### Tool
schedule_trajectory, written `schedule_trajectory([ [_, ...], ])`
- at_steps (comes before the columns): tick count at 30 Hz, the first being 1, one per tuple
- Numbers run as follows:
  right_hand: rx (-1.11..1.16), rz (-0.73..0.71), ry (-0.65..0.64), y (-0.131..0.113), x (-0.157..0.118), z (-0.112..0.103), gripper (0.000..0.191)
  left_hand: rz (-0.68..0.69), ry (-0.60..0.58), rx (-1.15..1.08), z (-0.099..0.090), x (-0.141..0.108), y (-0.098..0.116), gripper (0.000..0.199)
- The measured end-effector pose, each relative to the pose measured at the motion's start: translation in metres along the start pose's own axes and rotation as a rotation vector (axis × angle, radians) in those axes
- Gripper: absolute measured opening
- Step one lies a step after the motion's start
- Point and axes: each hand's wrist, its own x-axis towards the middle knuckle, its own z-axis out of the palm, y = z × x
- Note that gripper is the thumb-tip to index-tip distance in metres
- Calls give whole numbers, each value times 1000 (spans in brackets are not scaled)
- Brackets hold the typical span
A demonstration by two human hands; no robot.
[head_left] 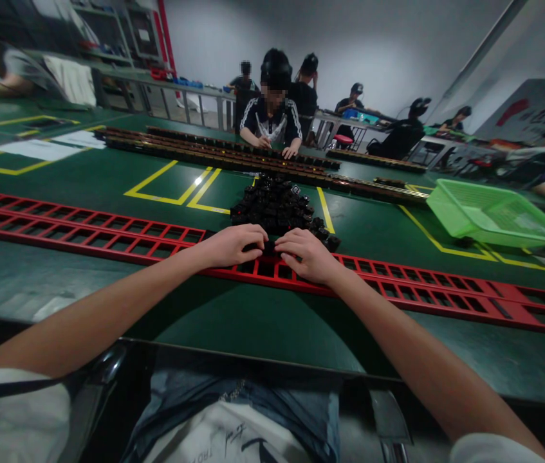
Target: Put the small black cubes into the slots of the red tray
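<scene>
My left hand (236, 245) and my right hand (308, 254) meet over a long red frame (156, 259) with rows of rectangular openings. Both have curled fingers, and their fingertips pinch a small black part (270, 247) between them at the frame's far rail. Its exact kind is too dark to make out. Just beyond the fingers rises a heap of small black block-like parts (275, 202), some with tiny red or white marks. The heap's near edge is partly hidden by my hands.
A light green plastic basket (498, 215) stands at the right. Long dark rails (195, 149) with brownish strips lie across the green table (108, 186), where a person (272, 116) works opposite. White papers (45, 149) lie at the left. Other people sit further back.
</scene>
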Motion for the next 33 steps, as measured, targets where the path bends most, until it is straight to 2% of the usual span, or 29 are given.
schedule_trajectory([
  [27, 50, -52, -21, 1, 0, 0, 21, -30, 0, -9, 2, 3, -5, 9],
  [33, -40, -41, 18, 1, -1, 2, 21, -25, -28, 36, 1, 0, -3, 13],
])
